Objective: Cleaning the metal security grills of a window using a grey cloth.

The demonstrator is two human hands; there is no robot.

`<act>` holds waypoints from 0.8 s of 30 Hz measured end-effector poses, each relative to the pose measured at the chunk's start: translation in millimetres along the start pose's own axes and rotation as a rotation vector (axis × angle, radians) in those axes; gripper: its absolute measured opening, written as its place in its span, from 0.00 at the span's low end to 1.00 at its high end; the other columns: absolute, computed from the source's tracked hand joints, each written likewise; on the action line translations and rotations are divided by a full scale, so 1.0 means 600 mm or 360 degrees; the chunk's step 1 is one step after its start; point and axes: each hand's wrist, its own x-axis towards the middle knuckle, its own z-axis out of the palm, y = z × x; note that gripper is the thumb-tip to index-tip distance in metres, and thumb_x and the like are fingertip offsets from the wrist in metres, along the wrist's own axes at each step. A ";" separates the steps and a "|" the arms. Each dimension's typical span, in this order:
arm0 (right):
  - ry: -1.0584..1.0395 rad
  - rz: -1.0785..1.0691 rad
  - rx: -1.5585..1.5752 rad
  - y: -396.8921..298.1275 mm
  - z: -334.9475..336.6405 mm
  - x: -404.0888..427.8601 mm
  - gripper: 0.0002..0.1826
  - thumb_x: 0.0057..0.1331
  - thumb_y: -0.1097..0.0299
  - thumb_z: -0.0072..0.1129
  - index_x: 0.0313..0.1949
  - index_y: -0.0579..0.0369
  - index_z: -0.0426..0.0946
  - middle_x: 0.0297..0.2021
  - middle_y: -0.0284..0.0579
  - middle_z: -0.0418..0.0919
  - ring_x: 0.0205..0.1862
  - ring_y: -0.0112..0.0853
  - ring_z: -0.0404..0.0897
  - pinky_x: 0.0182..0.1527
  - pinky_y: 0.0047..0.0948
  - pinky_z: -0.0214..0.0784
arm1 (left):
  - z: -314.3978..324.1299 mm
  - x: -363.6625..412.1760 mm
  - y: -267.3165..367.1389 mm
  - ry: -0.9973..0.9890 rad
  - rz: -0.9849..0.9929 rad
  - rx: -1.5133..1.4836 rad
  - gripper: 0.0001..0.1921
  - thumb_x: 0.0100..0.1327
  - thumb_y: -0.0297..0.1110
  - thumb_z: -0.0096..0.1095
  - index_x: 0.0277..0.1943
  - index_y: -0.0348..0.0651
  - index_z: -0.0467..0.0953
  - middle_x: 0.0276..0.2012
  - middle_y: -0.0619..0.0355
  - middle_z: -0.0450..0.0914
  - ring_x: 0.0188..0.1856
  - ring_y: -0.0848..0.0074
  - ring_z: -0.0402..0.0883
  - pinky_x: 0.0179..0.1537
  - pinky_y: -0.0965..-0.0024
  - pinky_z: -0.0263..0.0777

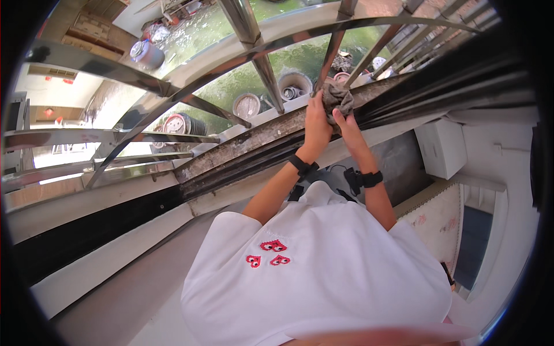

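A crumpled grey-brown cloth (pixel 337 97) is bunched up between my hands over the dirty window ledge (pixel 277 129). My left hand (pixel 318 121) grips its left side, fingers stretched up along it near the foot of a metal bar (pixel 332 54). From the lower right my right hand (pixel 351 132) holds it too, thumb pressed against the cloth. The folds hide some of the fingertips. Dark window track rails (pixel 242 166) run along the near side of the ledge. Each wrist wears a black strap.
A shiny metal window guard (pixel 259 52) arches outward beyond the ledge. Past it, outside, are a round grey pot (pixel 295 82), a soil-filled pot (pixel 246 106), a black ribbed pot (pixel 186 124) and a lidded bucket (pixel 147 54). Indoors at right are a white cabinet (pixel 441 147) and a padded headboard (pixel 437 225).
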 end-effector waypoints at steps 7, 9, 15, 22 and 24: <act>0.0493 -0.0442 -0.0442 0.094 -0.038 0.167 0.21 0.64 0.67 0.64 0.54 0.63 0.71 0.52 0.48 0.76 0.55 0.39 0.74 0.59 0.34 0.64 | 0.029 -0.008 -0.023 -0.0204 0.0163 -0.0155 0.43 0.52 0.15 0.62 0.72 0.38 0.52 0.64 0.38 0.64 0.63 0.43 0.67 0.59 0.55 0.68; 0.0209 -0.0436 -0.0761 0.110 -0.041 0.217 0.20 0.62 0.68 0.63 0.52 0.62 0.72 0.52 0.52 0.75 0.55 0.45 0.74 0.58 0.38 0.65 | 0.013 -0.015 -0.023 -0.0180 0.0071 -0.0145 0.33 0.57 0.17 0.59 0.67 0.37 0.61 0.60 0.40 0.69 0.60 0.48 0.72 0.56 0.56 0.70; -0.0269 -0.0459 -0.1961 0.138 -0.033 0.278 0.16 0.58 0.65 0.58 0.45 0.58 0.75 0.48 0.59 0.74 0.51 0.57 0.72 0.52 0.53 0.66 | -0.049 -0.058 -0.047 -0.0300 -0.0189 -0.0214 0.15 0.64 0.20 0.54 0.53 0.36 0.75 0.47 0.47 0.80 0.44 0.61 0.83 0.47 0.65 0.75; -0.0289 -0.0031 -0.2072 0.109 -0.018 0.253 0.18 0.63 0.61 0.56 0.52 0.49 0.75 0.49 0.63 0.76 0.53 0.62 0.72 0.54 0.58 0.67 | -0.126 -0.121 -0.058 -0.0353 -0.0285 -0.0246 0.14 0.66 0.20 0.52 0.53 0.36 0.75 0.46 0.49 0.83 0.45 0.67 0.83 0.48 0.68 0.76; -0.0257 -0.0175 -0.2124 0.104 -0.015 0.232 0.18 0.61 0.61 0.59 0.49 0.56 0.76 0.44 0.64 0.77 0.50 0.61 0.74 0.52 0.55 0.68 | -0.151 -0.139 -0.063 -0.0325 -0.0235 -0.0351 0.14 0.67 0.20 0.51 0.54 0.36 0.75 0.45 0.50 0.82 0.45 0.69 0.83 0.49 0.69 0.75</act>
